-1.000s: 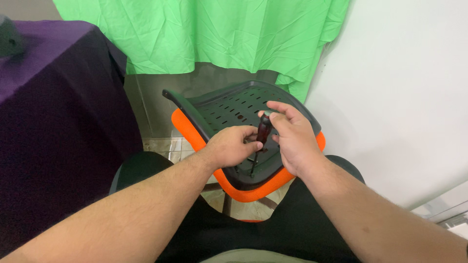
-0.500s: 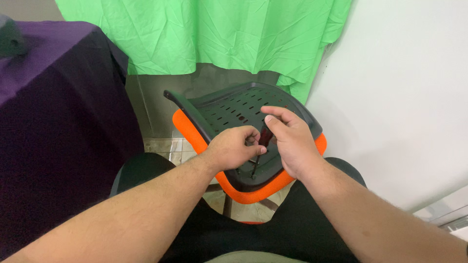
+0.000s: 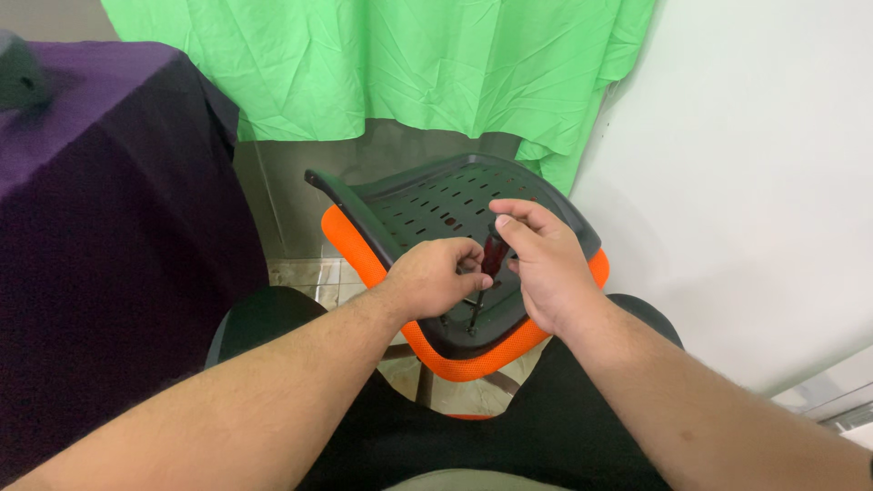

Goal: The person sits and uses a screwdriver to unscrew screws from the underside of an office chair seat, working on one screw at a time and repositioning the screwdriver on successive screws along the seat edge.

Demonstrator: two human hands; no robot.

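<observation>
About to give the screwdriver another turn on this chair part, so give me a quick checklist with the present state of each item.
1. Right hand grips the dark red screwdriver handle: ok.
2. Left hand closed beside the shaft, steadying it: ok.
3. Tip seated in a screw on the black perforated panel: cannot tell, the tip is too small to see.
4. Screwdriver near upright on the panel: ok, slight tilt.
5. Orange chair part supported across the lap: ok, though how firmly cannot be told.

both hands (image 3: 496, 273) gripping screwdriver (image 3: 489, 264), chair seat (image 3: 427, 205)
</observation>
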